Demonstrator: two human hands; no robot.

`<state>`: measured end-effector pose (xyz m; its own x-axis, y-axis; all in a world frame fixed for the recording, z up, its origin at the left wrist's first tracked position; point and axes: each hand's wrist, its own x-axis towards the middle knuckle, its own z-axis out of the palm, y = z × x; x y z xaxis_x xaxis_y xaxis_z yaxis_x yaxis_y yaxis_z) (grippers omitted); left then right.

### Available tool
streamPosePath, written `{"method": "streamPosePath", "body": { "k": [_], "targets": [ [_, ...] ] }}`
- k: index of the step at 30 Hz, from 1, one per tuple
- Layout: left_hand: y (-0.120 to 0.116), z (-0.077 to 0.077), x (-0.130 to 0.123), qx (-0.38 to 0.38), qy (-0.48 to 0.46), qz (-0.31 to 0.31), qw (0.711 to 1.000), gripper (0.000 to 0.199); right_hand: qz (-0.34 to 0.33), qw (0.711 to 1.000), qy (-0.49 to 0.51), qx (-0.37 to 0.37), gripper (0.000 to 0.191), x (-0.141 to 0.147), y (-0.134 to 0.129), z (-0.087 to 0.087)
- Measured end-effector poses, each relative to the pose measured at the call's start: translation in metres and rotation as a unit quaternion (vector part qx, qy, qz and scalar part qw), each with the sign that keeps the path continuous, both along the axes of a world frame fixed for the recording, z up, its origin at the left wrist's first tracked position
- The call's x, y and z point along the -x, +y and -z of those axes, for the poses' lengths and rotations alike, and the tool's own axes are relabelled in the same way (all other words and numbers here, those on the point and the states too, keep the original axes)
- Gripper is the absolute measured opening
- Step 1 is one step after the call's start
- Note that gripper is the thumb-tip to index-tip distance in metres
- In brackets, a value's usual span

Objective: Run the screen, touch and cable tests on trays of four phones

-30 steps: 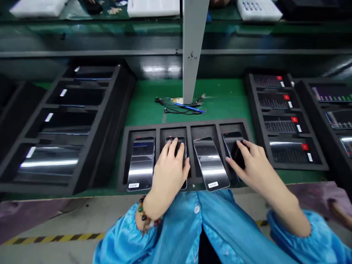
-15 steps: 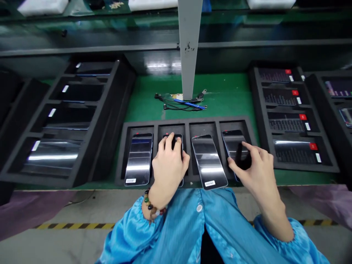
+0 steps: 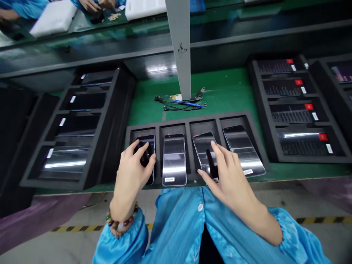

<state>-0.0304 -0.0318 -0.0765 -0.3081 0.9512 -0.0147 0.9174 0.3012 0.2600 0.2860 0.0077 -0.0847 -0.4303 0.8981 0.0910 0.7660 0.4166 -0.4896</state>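
Note:
Four smartphones lie dark screen up along a black foam tray [image 3: 176, 124] with a slot for each. My left hand [image 3: 132, 172] is over the leftmost smartphone [image 3: 150, 139], fingers apart, thumb near its right edge; whether it touches the glass is unclear. Over the third smartphone [image 3: 202, 141], which lies tilted, my right hand [image 3: 231, 176] has its thumb by the left edge and its fingers spread across the upper screen. Between the hands, the second smartphone [image 3: 174, 157] lies straight and untouched. At the right end, the fourth smartphone [image 3: 244, 150] lies slanted, its lower end near the tray's front.
Stacked foam trays [image 3: 93, 157] with phones stand left; another phone tray [image 3: 286, 99] at right shows lit screens with red marks. Black cables [image 3: 170, 104] and a blue pen [image 3: 189, 103] lie by a grey post [image 3: 181, 55]. A co-worker's hands [image 3: 96, 4] are across the bench.
My left hand has shifted left from the second phone to the leftmost one. My right hand has left the fourth phone for the third. The fourth phone now slants more. The view has turned slightly.

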Motion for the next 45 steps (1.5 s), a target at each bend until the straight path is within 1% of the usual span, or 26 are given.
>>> {"method": "streamPosePath", "body": {
  "k": [4,7,10,15,17,21,24,26,28,31,32,34,37,40,42,45],
  "targets": [
    [0.003,0.004,-0.008,-0.003,0.007,-0.036,0.999,0.052,0.015,0.999,-0.045,-0.020,0.088,0.007,0.001,0.005],
    [0.006,0.002,-0.012,0.000,0.020,-0.057,0.998,0.050,0.016,0.999,-0.036,-0.010,0.092,0.008,0.000,0.006],
    [0.007,0.001,-0.011,0.008,0.027,-0.053,0.998,0.050,0.023,0.999,-0.021,-0.002,0.096,0.010,-0.005,0.007],
    [0.009,0.003,-0.010,0.005,0.044,-0.051,0.998,0.047,0.034,0.999,-0.028,-0.001,0.099,0.013,-0.011,0.008],
    [0.010,0.004,-0.011,0.008,0.055,-0.042,0.998,0.049,0.039,0.999,-0.018,0.003,0.099,0.014,-0.013,0.009],
    [0.011,0.006,-0.012,0.003,0.066,-0.021,0.998,0.050,0.054,0.998,0.025,0.002,0.092,0.016,-0.015,0.013],
    [0.010,0.007,-0.014,-0.003,0.060,-0.017,0.998,0.048,0.066,0.997,0.034,0.009,0.086,0.017,-0.017,0.015],
    [0.010,0.006,-0.015,0.001,0.052,-0.017,0.998,0.049,0.065,0.997,0.033,0.021,0.085,0.017,-0.017,0.012],
    [0.009,0.005,-0.014,0.005,0.043,-0.014,0.999,0.052,0.052,0.997,0.051,0.039,0.084,0.013,-0.016,0.006],
    [0.008,0.005,-0.011,0.018,0.040,-0.014,0.999,0.056,0.040,0.993,0.105,0.044,0.072,-0.006,-0.008,-0.007],
    [0.008,0.005,-0.010,0.024,0.044,-0.019,0.999,0.057,0.048,0.991,0.120,0.030,0.066,-0.016,-0.004,-0.010],
    [0.009,0.004,-0.009,0.034,0.051,-0.035,0.997,0.055,0.085,0.988,0.132,-0.011,0.056,-0.042,0.005,-0.012],
    [0.012,0.003,-0.009,0.038,0.058,-0.047,0.996,0.051,0.156,0.980,0.108,-0.059,0.048,-0.084,0.018,-0.008],
    [0.014,0.003,-0.011,0.029,0.069,-0.035,0.997,0.049,0.193,0.975,0.079,-0.078,0.046,-0.117,0.023,-0.002],
    [0.013,0.004,-0.011,0.022,0.069,-0.030,0.997,0.049,0.191,0.976,0.068,-0.079,0.047,-0.129,0.022,0.001],
    [0.011,0.004,-0.009,0.028,0.057,-0.027,0.998,0.053,0.156,0.983,0.064,-0.075,0.047,-0.135,0.020,0.002]
  ]
}}
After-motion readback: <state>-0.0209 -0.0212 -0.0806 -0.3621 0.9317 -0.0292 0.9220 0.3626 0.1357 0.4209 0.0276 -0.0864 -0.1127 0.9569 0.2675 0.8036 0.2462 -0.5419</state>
